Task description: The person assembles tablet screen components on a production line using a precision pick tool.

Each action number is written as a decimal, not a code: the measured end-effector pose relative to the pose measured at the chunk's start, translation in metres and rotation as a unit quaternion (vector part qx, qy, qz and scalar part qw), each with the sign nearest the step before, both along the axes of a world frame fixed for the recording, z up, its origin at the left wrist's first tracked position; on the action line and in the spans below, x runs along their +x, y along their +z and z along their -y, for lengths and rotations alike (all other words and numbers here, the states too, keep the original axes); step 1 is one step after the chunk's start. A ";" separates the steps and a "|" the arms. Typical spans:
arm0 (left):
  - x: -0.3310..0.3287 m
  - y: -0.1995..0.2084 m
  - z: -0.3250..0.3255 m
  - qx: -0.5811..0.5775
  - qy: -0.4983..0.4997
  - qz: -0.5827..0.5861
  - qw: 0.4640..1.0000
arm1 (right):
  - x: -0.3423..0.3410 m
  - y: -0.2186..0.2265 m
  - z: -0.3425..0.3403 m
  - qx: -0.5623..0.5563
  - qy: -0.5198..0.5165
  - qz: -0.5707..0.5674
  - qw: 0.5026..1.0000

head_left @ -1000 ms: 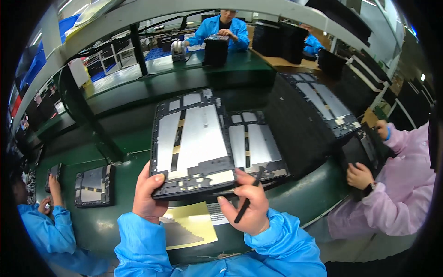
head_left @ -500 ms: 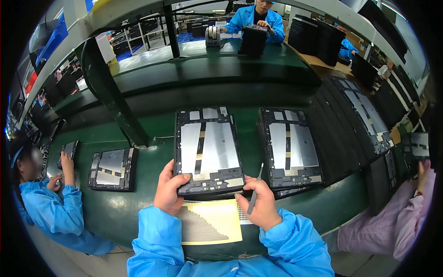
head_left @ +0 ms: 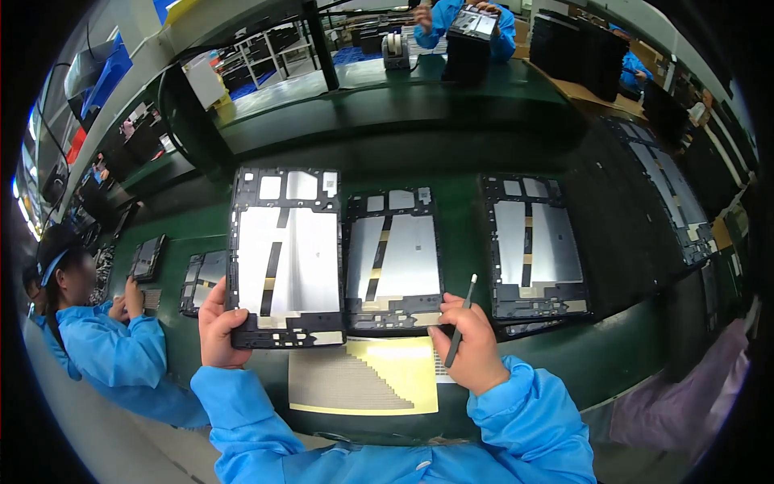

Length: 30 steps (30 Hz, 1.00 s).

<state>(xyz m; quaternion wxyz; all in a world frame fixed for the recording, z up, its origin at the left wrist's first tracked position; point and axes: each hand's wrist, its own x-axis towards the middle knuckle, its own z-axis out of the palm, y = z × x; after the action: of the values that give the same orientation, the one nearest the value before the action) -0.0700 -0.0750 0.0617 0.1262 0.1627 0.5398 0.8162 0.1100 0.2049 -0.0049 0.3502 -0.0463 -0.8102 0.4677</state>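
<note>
My left hand [head_left: 221,327] is closed on the lower left edge of a tablet screen assembly [head_left: 305,262], a black frame with a silver back and dark ribbon strip, raised and tilted. Just right of it lies another assembly [head_left: 403,254] of the same kind. My right hand [head_left: 474,347] is closed around a slim dark hand tool [head_left: 458,332] with a pale tip pointing up; its exact kind is unclear. Those fingers are at the lying assembly's lower right corner. A yellow sheet [head_left: 391,363] with rows of narrow greyish strips lies between my forearms.
More assemblies lie on the green bench [head_left: 597,355]: a stack [head_left: 536,242] to the right, a long dark row [head_left: 669,189] beyond, and one [head_left: 201,278] at left. A co-worker [head_left: 105,323] sits left; another [head_left: 504,32] works across the bench. A green post [head_left: 189,121] rises behind.
My left hand has lifted one assembly up and left, uncovering another beneath. My right hand has shifted slightly right, still holding the tool. The head view has turned a little left.
</note>
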 end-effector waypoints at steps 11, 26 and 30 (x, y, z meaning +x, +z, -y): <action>-0.017 -0.042 0.023 -0.052 0.023 0.070 0.996 | 0.002 0.004 0.004 -0.008 -0.009 0.021 1.000; -0.036 -0.054 -0.033 0.030 -0.088 0.172 0.981 | 0.007 0.028 0.004 0.271 -0.049 0.126 0.953; -0.045 -0.061 -0.034 0.009 -0.024 0.179 0.983 | 0.000 0.024 0.003 0.262 -0.038 0.183 0.947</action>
<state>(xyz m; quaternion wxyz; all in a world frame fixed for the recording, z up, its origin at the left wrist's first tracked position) -0.1155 -0.0414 0.0004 0.2385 0.0277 0.4967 0.8340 0.1099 0.2019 0.0191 0.2132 -0.0680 -0.9520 0.2087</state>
